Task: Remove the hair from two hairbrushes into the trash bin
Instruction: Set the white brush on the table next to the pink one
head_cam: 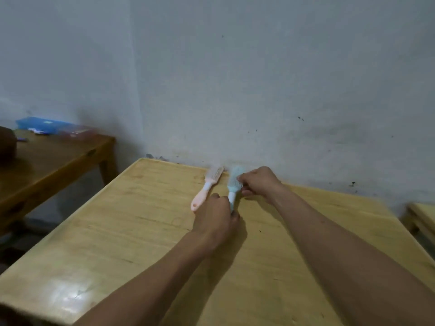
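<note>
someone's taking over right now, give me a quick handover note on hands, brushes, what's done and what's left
Left hand: closed on the handle of the blue brush.
Right hand: fingers pinching at the blue brush's bristles; any hair there is too blurred to confirm.
Pink brush: lying untouched on the table, left of the blue one, near the wall.
Trash bin: not in view.
Done: nothing confirmed.
Left: clear the blue brush, then the pink one, drop hair in the bin.

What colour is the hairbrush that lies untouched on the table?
Pink, with a white neck. The head view shows the hairbrush best.
</note>
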Demonstrator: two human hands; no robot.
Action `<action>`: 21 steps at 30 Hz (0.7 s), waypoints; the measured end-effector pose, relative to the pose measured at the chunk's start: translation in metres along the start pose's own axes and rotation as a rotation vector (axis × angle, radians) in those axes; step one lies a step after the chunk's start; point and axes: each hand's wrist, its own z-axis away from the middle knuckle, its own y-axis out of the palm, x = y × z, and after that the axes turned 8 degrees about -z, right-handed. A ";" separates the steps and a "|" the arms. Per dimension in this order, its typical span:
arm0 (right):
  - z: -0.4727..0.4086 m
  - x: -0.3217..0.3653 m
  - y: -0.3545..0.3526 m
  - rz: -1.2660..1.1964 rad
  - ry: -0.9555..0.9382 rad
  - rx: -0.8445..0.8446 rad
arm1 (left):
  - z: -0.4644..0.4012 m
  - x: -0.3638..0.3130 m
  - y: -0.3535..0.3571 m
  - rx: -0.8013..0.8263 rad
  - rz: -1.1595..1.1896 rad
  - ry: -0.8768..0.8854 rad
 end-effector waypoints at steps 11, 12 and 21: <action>-0.034 -0.007 0.013 0.012 0.028 -0.003 | -0.028 -0.001 0.014 -0.028 -0.050 -0.066; -0.035 -0.007 0.013 0.000 0.025 0.000 | -0.029 -0.001 0.014 -0.023 -0.054 -0.069; -0.036 -0.006 0.016 0.051 0.025 -0.013 | -0.029 -0.005 0.012 -0.021 -0.135 -0.052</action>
